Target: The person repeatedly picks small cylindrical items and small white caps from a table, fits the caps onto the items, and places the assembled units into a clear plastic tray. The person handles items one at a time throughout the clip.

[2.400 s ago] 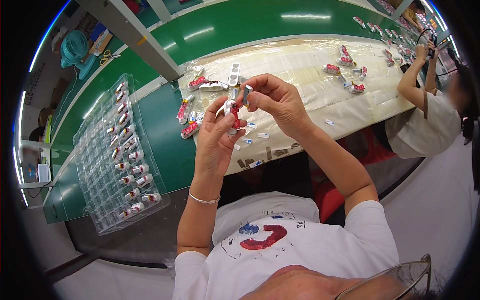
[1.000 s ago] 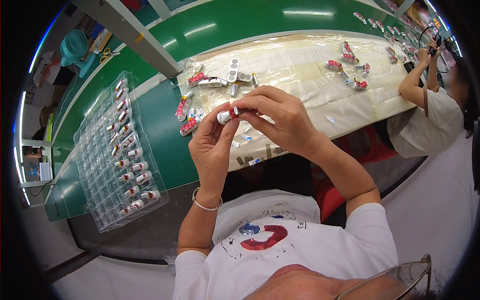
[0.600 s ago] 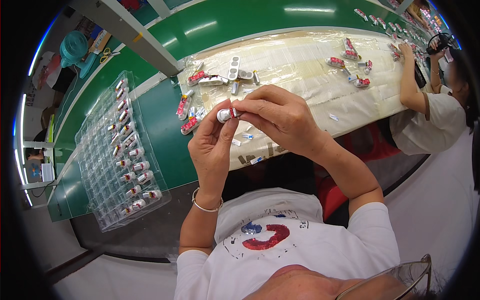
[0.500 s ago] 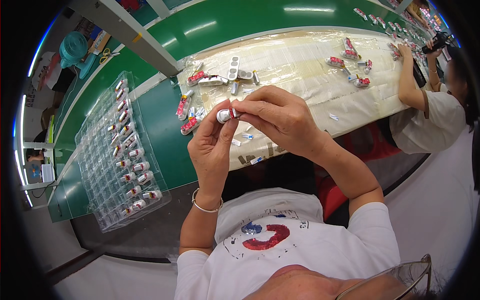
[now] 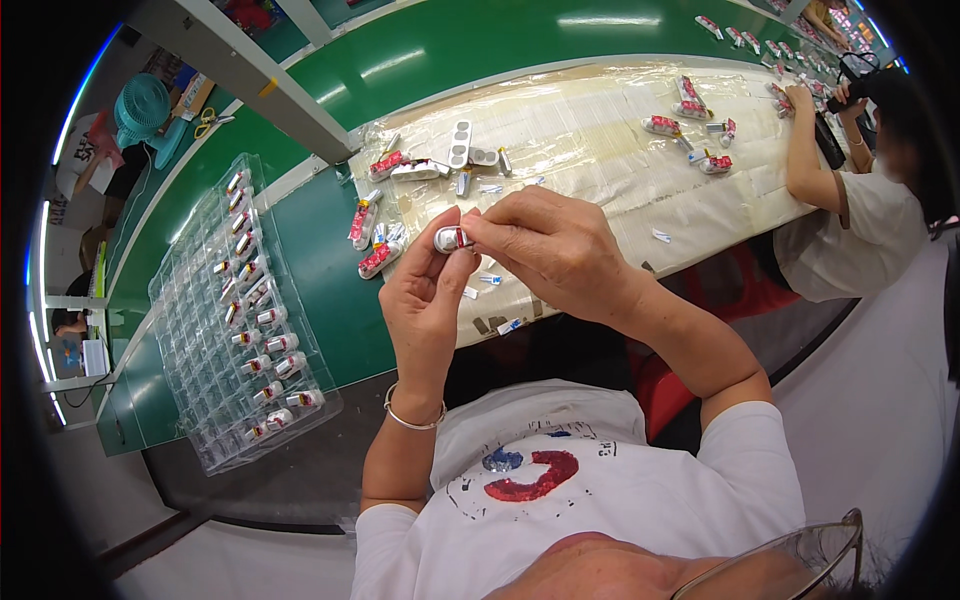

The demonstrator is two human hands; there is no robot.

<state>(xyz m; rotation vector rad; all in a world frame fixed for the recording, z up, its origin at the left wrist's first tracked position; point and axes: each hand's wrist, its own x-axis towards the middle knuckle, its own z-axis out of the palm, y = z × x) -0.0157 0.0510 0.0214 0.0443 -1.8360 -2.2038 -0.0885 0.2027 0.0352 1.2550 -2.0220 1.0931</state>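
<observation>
1. Left hand (image 5: 420, 290): thumb and fingers are clamped around a small white-and-red part (image 5: 452, 239), apparently steadying it while leaving its right edge reachable.
2. Right hand (image 5: 560, 245): bent fingertips meet that edge; whether they pinch the part or merely press cannot be told, the contact being hidden.
3. The part sits between both hands, raised over the cream covering (image 5: 590, 130), probably for a clear downward view.
4. Clear compartmented tray (image 5: 190, 350), to the left: its pockets seemingly separate the small units inside.
5. White strip with grey discs (image 5: 460, 145): lies beyond the hands, presumably within reach.
</observation>
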